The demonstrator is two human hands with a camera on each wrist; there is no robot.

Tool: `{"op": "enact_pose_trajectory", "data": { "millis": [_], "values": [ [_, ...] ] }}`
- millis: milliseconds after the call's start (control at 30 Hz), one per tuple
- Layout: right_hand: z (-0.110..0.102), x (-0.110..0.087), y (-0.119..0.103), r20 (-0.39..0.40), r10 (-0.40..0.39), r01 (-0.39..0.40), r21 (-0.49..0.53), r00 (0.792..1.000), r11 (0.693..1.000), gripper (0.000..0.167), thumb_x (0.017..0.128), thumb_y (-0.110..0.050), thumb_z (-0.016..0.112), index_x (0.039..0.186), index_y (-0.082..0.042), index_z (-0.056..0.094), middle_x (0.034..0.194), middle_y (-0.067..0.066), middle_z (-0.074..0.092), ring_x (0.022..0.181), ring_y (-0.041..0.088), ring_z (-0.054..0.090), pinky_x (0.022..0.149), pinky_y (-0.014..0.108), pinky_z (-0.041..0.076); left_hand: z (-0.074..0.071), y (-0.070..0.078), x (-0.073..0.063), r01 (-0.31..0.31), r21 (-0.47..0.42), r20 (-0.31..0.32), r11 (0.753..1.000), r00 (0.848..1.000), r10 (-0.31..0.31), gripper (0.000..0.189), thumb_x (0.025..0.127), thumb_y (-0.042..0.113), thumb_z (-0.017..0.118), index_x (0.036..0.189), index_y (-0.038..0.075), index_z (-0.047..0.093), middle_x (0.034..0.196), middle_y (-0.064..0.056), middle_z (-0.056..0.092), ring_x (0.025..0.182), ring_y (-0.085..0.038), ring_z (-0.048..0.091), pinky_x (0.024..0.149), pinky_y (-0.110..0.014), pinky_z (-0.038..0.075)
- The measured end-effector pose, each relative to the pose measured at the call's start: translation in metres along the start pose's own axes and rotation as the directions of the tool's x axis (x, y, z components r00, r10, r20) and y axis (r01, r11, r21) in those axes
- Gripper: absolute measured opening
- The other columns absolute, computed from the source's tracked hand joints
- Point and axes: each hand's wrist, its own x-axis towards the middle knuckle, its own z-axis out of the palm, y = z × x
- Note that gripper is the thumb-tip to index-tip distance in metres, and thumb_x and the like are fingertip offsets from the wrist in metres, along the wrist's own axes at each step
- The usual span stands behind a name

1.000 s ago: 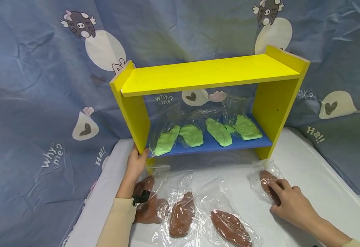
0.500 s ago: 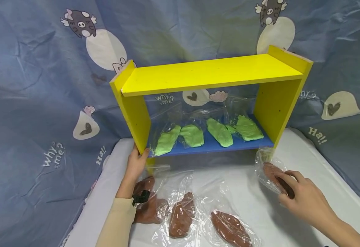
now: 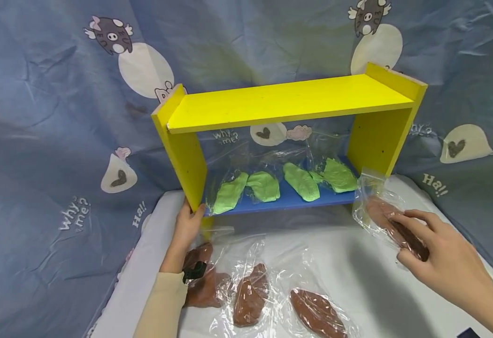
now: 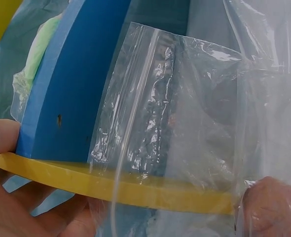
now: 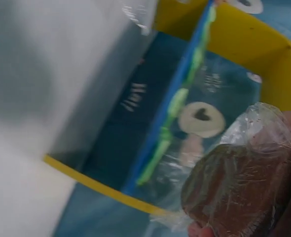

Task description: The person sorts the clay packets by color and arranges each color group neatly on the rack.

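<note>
**Right hand [image 3: 453, 253] pinches an oval brown lump in a clear plastic bag [image 3: 383, 217]**

The left wrist view shows what the head view hides: the left hand's [image 3: 187, 227] fingers curled beneath the yellow side of a painted yellow-and-blue shelf unit [image 3: 288, 101]. The head view adds more brown bagged lumps [image 3: 250, 298] on the white worktop [image 3: 335, 263], outside the right wrist view.

The pinched lump is raised before the shelf unit's right end; up close it looks smooth, its film wrinkled and glossy.
</note>
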Motion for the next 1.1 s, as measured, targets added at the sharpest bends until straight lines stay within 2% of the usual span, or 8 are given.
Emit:
{"op": "enact_pose_trajectory", "data": {
  "millis": [167,233,400,600,733,900,1033,1100],
  "values": [
    [-0.025,0.012,-0.01,-0.051,-0.014,0.014,-0.006,0.999,1.0,0.059,0.074,-0.016,0.076,0.132,-0.015,0.065,0.131,0.012,0.054,0.085,0.028,0.055,0.057,0.042,0.04,-0.001,0.0,0.002,0.0,-0.017,0.007,1.0,1.0,0.0,0.059,0.105,0.03,0.054,0.157,0.016,0.029,0.149,-0.017,0.046,0.136,-0.034,0.043,0.108,-0.055,0.038],
    [-0.034,0.017,-0.014,-0.079,-0.02,0.02,-0.002,0.997,1.0,0.059,0.073,-0.014,0.077,0.13,-0.011,0.065,0.131,0.017,0.053,0.087,0.032,0.054,0.058,0.032,0.04,0.0,0.001,0.002,0.002,-0.016,0.008,1.0,1.0,-0.002,0.061,0.105,0.031,0.054,0.158,0.016,0.028,0.15,-0.018,0.045,0.137,-0.035,0.043,0.108,-0.056,0.038],
    [-0.058,0.032,-0.025,-0.179,-0.092,0.103,0.05,0.98,0.993,0.054,0.078,-0.004,0.072,0.132,-0.003,0.063,0.134,0.023,0.051,0.104,0.039,0.05,0.07,0.013,0.032,0.0,0.0,0.003,0.007,-0.012,0.007,1.0,1.0,-0.007,0.061,0.105,0.03,0.053,0.158,0.015,0.027,0.15,-0.019,0.045,0.138,-0.036,0.042,0.108,-0.057,0.037],
    [-0.087,0.059,-0.04,-0.294,-0.126,0.171,0.131,0.948,0.977,0.052,0.084,0.001,0.065,0.135,0.0,0.061,0.138,0.026,0.049,0.12,0.037,0.044,0.09,0.005,0.026,-0.001,-0.002,0.002,0.013,-0.021,0.003,1.0,1.0,-0.013,0.059,0.105,0.03,0.053,0.156,0.014,0.029,0.149,-0.019,0.045,0.138,-0.035,0.041,0.109,-0.056,0.036],
    [-0.101,0.081,-0.049,-0.33,-0.097,0.161,0.171,0.939,0.972,0.052,0.081,0.0,0.068,0.133,0.0,0.064,0.138,0.022,0.051,0.126,0.015,0.041,0.086,0.006,0.028,0.0,-0.002,0.002,0.021,-0.019,0.01,1.0,1.0,-0.021,0.058,0.105,0.03,0.053,0.156,0.014,0.031,0.148,-0.018,0.046,0.137,-0.034,0.042,0.108,-0.056,0.036],
    [-0.115,0.112,-0.055,-0.361,-0.089,0.159,0.17,0.928,0.973,0.051,0.078,-0.005,0.071,0.129,-0.004,0.068,0.136,0.009,0.056,0.118,-0.003,0.039,0.077,0.009,0.029,-0.001,-0.002,0.002,0.008,-0.01,0.011,1.0,1.0,-0.008,0.059,0.105,0.031,0.053,0.156,0.013,0.03,0.148,-0.019,0.046,0.137,-0.035,0.043,0.109,-0.056,0.036],
    [-0.123,0.137,-0.056,-0.333,-0.09,0.134,0.111,0.939,0.985,0.05,0.082,-0.012,0.07,0.131,-0.006,0.067,0.138,0.012,0.055,0.117,0.014,0.046,0.077,0.008,0.028,-0.002,0.0,0.002,-0.003,-0.006,0.012,1.0,1.0,0.003,0.058,0.105,0.03,0.053,0.156,0.013,0.03,0.147,-0.019,0.047,0.137,-0.034,0.042,0.109,-0.055,0.036],
    [-0.125,0.15,-0.056,-0.288,-0.076,0.102,0.074,0.954,0.992,0.051,0.085,-0.014,0.069,0.135,-0.005,0.064,0.141,0.017,0.052,0.112,0.028,0.047,0.074,0.01,0.026,-0.002,0.0,0.003,-0.007,-0.003,0.012,1.0,1.0,0.007,0.057,0.105,0.03,0.053,0.155,0.012,0.031,0.147,-0.018,0.047,0.138,-0.033,0.042,0.11,-0.054,0.035]
  ]
}}
